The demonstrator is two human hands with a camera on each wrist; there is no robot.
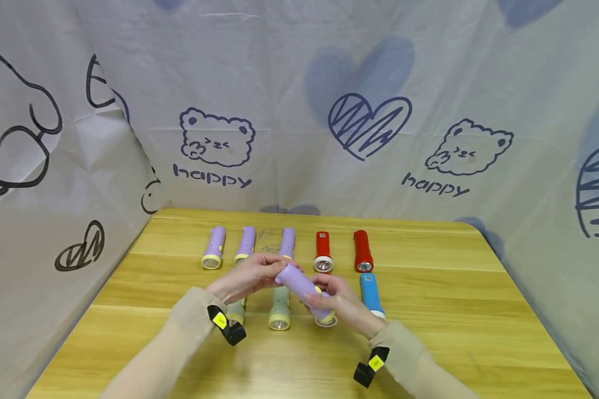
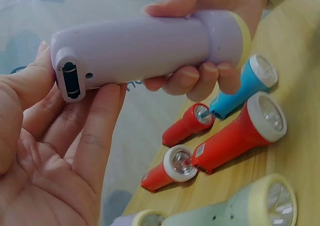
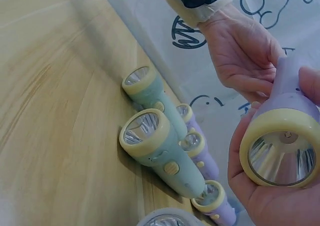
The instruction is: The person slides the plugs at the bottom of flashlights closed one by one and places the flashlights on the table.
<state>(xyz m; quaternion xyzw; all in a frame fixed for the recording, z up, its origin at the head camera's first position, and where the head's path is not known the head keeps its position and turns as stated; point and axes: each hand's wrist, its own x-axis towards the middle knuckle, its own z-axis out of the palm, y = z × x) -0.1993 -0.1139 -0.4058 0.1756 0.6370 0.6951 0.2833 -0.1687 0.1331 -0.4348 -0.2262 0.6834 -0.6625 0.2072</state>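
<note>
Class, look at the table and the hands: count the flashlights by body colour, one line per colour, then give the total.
Purple flashlights: 4, counting the one in the hands
Red flashlights: 2
Green flashlights: 2
Blue flashlights: 1
Total: 9

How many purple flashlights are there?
4: three in the back row at left, one held in both hands. The hands may hide others.
</note>
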